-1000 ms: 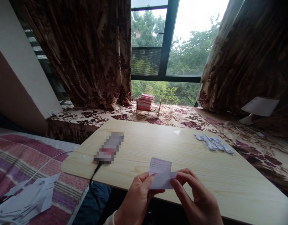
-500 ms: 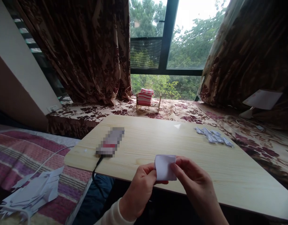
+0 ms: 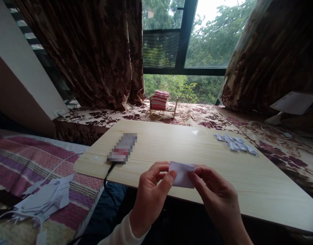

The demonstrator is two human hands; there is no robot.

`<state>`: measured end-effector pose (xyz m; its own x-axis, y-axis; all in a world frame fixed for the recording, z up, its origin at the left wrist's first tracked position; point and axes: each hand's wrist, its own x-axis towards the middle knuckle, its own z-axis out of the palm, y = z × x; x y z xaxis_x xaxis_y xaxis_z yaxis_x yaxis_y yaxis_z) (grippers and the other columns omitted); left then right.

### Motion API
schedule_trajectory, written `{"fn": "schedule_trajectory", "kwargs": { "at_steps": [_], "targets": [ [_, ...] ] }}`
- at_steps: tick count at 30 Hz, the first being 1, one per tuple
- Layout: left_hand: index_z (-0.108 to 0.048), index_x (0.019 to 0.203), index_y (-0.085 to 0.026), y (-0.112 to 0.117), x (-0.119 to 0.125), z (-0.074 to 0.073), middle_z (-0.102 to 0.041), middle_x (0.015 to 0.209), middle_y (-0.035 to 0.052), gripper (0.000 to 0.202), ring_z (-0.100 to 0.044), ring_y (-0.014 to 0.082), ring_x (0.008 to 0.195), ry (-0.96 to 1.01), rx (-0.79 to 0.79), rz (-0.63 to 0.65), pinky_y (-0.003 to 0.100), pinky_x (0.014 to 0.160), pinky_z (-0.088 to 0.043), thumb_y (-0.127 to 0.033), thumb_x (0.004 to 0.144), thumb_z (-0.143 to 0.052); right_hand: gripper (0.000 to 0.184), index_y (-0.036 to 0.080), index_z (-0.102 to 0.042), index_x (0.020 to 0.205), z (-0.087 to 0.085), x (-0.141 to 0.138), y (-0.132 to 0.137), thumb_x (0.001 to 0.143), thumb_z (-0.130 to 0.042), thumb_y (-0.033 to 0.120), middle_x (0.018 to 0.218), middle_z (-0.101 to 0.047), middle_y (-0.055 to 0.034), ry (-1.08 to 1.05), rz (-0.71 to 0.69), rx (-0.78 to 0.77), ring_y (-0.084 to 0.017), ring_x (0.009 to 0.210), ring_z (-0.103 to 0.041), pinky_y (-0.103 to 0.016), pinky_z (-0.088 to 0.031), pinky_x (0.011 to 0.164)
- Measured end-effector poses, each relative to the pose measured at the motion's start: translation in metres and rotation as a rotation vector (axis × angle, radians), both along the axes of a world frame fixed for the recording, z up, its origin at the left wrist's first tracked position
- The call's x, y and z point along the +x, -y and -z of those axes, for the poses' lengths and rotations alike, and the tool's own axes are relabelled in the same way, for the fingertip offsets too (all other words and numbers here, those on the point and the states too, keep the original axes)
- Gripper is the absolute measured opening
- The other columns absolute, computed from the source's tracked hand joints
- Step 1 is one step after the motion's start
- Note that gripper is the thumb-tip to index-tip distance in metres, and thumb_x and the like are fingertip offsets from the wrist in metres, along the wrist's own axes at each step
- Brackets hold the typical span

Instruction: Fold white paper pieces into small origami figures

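The pale wooden table [image 3: 159,146] is the largest thing at hand, and by its far right corner lies a cluster of small folded white pieces [image 3: 234,142], which I would count as finished. On the striped bed cover [image 3: 16,160], beyond the table's left end, a spread of loose white papers [image 3: 48,197] looks not yet worked, so a good share seems left. The left hand [image 3: 151,194] pinches the left end of a paper slip [image 3: 182,175], thumb on the near face; the right hand [image 3: 219,197] grips the other end between thumb and fingers. This slip, held up near the middle of the table's near edge, appears partly done: a compact rectangle, though its fold layers cannot be counted. Its long axis runs from hand to hand, roughly along the near edge, its short ends toward the hands and its upper edge toward the table's far edge.
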<state>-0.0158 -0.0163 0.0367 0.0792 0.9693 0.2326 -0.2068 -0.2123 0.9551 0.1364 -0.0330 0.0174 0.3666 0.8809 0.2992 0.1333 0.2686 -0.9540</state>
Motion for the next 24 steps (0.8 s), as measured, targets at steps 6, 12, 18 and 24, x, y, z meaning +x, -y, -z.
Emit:
{"fn": "schedule_trajectory", "kwargs": {
  "at_steps": [6,12,18,24],
  "targets": [
    [-0.072,0.074,-0.017,0.000,0.005,0.003,-0.067,0.089,0.0039,0.008,-0.063,0.0155,0.086,-0.167,0.138,-0.157,0.021,0.076,-0.049,-0.020,0.079,-0.067,0.011,0.024,-0.067,0.080,0.001,-0.003,0.009,0.076,-0.070,0.034,0.080,-0.066,0.0003,0.034,-0.014,-0.013,-0.013,0.071,-0.058,-0.024,-0.047,0.064],
    [-0.071,0.073,-0.016,0.006,0.007,0.000,-0.068,0.088,0.0046,0.006,-0.064,0.0156,0.083,-0.177,0.143,-0.176,0.021,0.074,-0.051,-0.018,0.076,-0.067,0.009,0.024,-0.066,0.072,-0.010,-0.006,0.009,0.079,-0.068,0.029,0.077,-0.066,0.0018,0.004,-0.059,0.071,-0.012,0.071,-0.060,-0.019,-0.049,0.063],
    [-0.067,0.071,-0.016,0.009,0.011,-0.004,-0.067,0.087,0.0027,0.003,-0.064,0.0132,0.080,-0.065,0.093,-0.178,0.017,0.069,-0.052,-0.016,0.073,-0.069,0.005,0.025,-0.068,0.074,-0.009,-0.005,0.009,0.078,-0.070,0.026,0.078,-0.069,0.0025,0.029,-0.014,0.100,-0.011,0.073,-0.062,-0.018,-0.050,0.065],
    [-0.067,0.070,-0.015,0.013,0.010,-0.003,-0.067,0.085,0.0025,0.005,-0.064,0.0128,0.076,-0.064,0.085,-0.195,0.016,0.065,-0.053,-0.017,0.073,-0.070,0.004,0.027,-0.068,0.077,-0.011,-0.007,0.013,0.078,-0.070,0.023,0.077,-0.070,0.0039,0.080,0.028,0.139,-0.010,0.072,-0.064,-0.016,-0.052,0.066]
  ]
}}
